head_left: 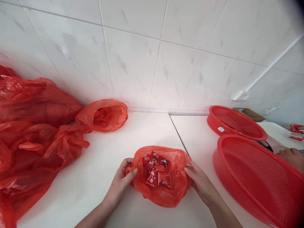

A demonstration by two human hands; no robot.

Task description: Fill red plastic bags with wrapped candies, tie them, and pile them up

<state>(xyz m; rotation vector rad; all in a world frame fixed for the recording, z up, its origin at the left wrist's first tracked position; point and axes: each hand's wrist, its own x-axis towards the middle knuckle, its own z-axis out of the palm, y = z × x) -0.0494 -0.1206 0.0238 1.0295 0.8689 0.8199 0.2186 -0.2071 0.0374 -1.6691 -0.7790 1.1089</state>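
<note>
A red plastic bag (163,198) stands on the white table with its mouth spread wide. Several small red candy packets (156,172) lie inside it, some with white dots or a printed figure. My left hand (125,174) pinches the bag's rim on the left, thumb on the inner side. On the opposite side my right hand (196,175) grips the rim, its thumb over the edge and the other fingers partly hidden behind the plastic.
Large red plastic bags (35,148) are heaped at the left. Another red bag (110,122) lies near the tiled wall, mouth open. Two red perforated baskets (256,177) stand at the right, with a cardboard box (251,114) behind. Another person's hand (291,156) shows at the right edge.
</note>
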